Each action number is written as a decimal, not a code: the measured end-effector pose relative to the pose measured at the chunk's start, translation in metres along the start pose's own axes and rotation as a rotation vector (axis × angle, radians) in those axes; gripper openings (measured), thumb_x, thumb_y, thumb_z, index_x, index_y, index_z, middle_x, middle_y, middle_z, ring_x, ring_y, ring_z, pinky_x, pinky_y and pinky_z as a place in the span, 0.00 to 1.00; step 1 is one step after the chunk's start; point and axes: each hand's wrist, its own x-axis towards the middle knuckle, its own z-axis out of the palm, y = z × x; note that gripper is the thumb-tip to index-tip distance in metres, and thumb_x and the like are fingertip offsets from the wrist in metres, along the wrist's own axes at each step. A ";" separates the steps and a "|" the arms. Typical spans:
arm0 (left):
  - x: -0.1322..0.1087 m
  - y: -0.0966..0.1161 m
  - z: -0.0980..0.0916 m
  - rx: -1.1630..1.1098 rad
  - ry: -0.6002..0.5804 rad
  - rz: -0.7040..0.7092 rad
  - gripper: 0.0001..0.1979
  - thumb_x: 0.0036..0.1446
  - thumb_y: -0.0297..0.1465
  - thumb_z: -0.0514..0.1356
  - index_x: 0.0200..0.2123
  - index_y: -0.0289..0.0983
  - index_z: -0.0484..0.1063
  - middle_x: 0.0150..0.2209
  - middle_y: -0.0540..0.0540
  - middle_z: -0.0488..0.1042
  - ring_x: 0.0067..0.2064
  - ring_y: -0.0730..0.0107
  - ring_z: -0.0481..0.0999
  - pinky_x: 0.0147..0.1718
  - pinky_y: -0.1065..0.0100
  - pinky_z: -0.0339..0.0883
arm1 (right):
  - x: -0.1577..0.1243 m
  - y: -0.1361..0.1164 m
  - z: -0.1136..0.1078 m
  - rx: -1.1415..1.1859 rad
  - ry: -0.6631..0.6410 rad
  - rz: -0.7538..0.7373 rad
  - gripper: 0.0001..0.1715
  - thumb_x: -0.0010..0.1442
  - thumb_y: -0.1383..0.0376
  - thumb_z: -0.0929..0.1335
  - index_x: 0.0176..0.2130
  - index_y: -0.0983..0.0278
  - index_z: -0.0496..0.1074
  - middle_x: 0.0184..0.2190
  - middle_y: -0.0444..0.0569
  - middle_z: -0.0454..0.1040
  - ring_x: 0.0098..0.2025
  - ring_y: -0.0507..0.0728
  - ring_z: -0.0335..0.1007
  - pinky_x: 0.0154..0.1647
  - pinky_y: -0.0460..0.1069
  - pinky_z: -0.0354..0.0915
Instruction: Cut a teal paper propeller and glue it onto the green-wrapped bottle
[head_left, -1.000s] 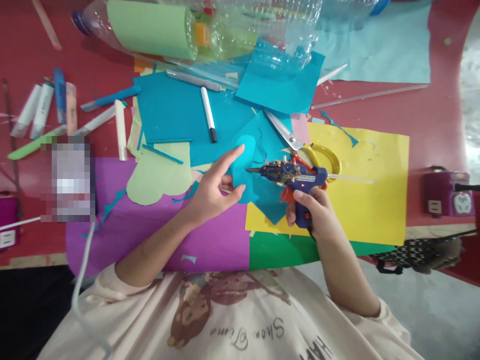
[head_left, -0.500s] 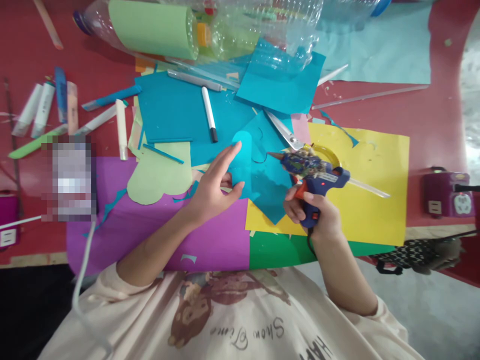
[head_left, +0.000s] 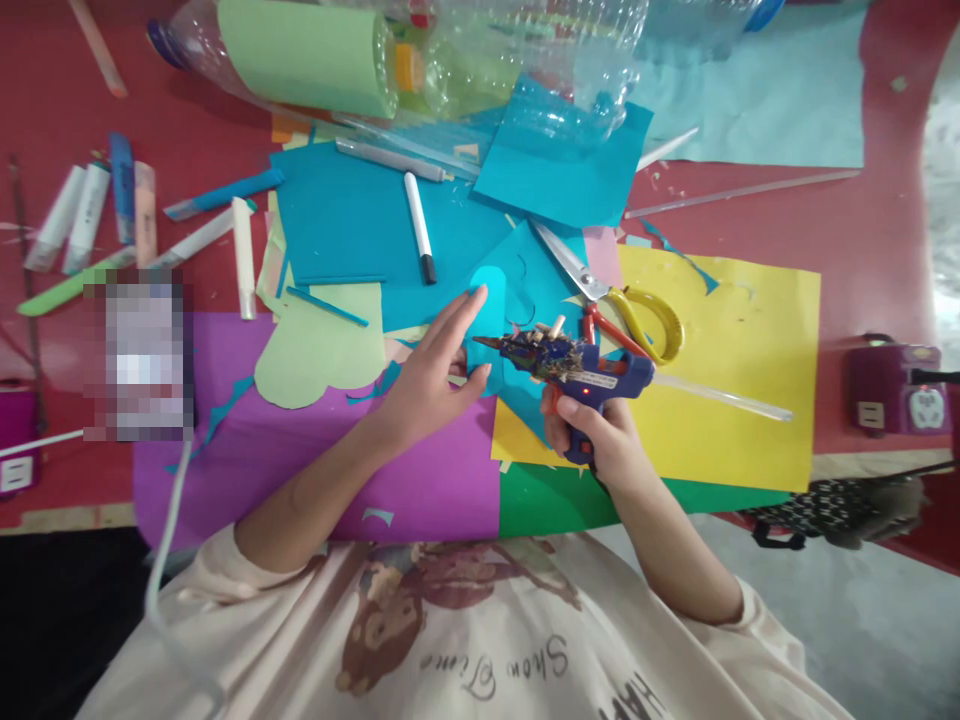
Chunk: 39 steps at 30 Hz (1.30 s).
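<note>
In my right hand is a blue hot glue gun, its red light lit and a finger at the orange trigger. A clear glue stick sticks out of its back. The crusted nozzle points left, over a rounded bright blue paper piece. My left hand holds that piece at its left edge, thumb and fingers bent around it; some fingertips are hidden. Beneath lies a darker blue sheet. Scissors with yellow and red handles rest just beyond the gun.
Clear plastic bottles, one wrapped in green paper, lie along the back. Several markers and a phone with a white cable are at left. Purple, yellow and green sheets cover the front. A power socket stands at right.
My right hand has brought the glue gun leftward and slightly down, so its nozzle is now over the blue paper piece. The scissor handles are uncovered. My left hand has barely moved.
</note>
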 end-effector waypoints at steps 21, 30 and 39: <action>-0.001 0.000 -0.001 -0.017 -0.006 -0.011 0.32 0.66 0.40 0.52 0.69 0.49 0.44 0.66 0.36 0.58 0.31 0.80 0.74 0.33 0.73 0.75 | 0.001 0.001 -0.004 -0.046 0.023 0.016 0.18 0.49 0.51 0.71 0.22 0.60 0.66 0.10 0.39 0.64 0.13 0.49 0.58 0.14 0.46 0.56; 0.000 0.001 -0.002 -0.038 0.011 0.007 0.32 0.66 0.41 0.52 0.69 0.51 0.43 0.67 0.37 0.57 0.32 0.77 0.76 0.33 0.69 0.77 | 0.001 0.006 -0.013 -0.057 0.035 -0.011 0.16 0.50 0.54 0.70 0.22 0.61 0.66 0.10 0.40 0.64 0.14 0.50 0.59 0.17 0.46 0.57; 0.001 0.001 -0.003 -0.060 0.014 0.014 0.33 0.66 0.39 0.54 0.69 0.53 0.42 0.68 0.38 0.55 0.40 0.69 0.79 0.33 0.68 0.79 | 0.000 0.008 -0.018 -0.053 0.055 -0.003 0.15 0.52 0.55 0.70 0.22 0.61 0.67 0.11 0.40 0.65 0.14 0.50 0.59 0.17 0.47 0.56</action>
